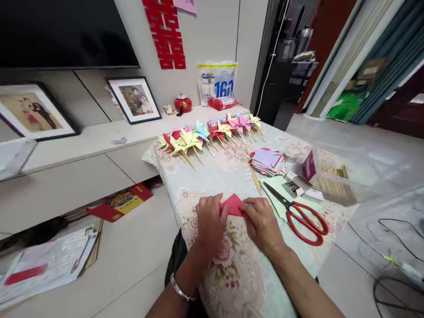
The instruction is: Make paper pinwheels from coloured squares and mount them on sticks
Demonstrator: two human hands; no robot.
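Red paper: a small folded piece [234,206], matte, its peak pointing away from the person, lying on the tablecloth [228,174] between the two hands.
Tablecloth: pale, printed with roses and scrollwork.
Pinwheels: a row of paper ones [190,140] in yellow, red, pink and blue, each on a thin wooden-looking stick.
Paper stack: coloured squares with a lilac sheet [266,157] uppermost.
Scissors: dark blades, glossy red looped handles [303,223], resting right of the hands.
Readable print: a large blue "160" on the plastic bag [217,84] (its smaller lettering is too fine to make out).
Wall cutout: red double-happiness characters [167,35].
Left hand: palm down [211,219], thumb and fingertips at the paper's left corner.
Right hand: fingers curled [263,221], tips on the right corner.
Grip: both touch the paper; whether pinching or merely pressing, I cannot tell.
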